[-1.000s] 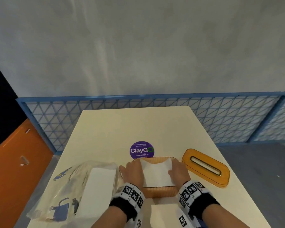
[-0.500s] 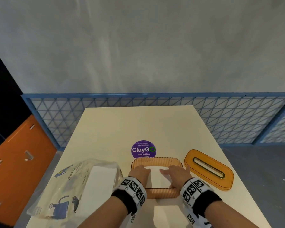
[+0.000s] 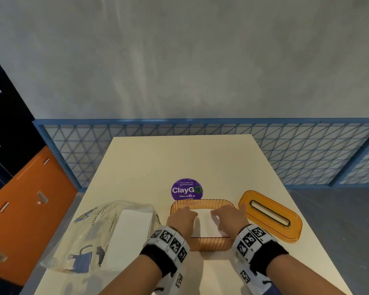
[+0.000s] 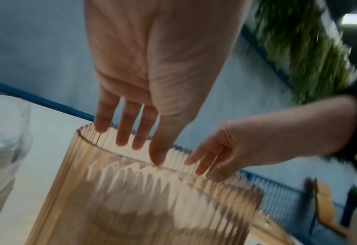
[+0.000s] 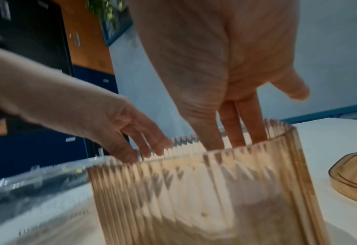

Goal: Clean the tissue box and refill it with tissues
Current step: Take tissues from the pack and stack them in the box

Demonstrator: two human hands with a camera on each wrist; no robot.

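Observation:
The amber ribbed tissue box (image 3: 209,244) stands open on the cream table (image 3: 179,158), with a white stack of tissues (image 3: 205,225) inside. My left hand (image 3: 182,217) and right hand (image 3: 228,217) both reach down into the box, fingers straight, pressing on the stack from its left and right. In the left wrist view the left hand's fingers (image 4: 123,134) dip past the rim of the box (image 4: 152,199). From the right wrist, the right hand's fingers (image 5: 234,132) are seen inside the box (image 5: 204,190). The fingertips are hidden behind the ribbed wall.
The orange lid (image 3: 271,217) with its slot lies flat just right of the box. A clear plastic bag (image 3: 83,237) holding a white tissue pack lies to the left. A purple round sticker (image 3: 186,189) sits behind the box. A white sheet (image 3: 217,273) lies between my forearms.
Both hands moved from the sides of the tissue stack onto its top and went deeper into the box. The stack now sits lower inside it.

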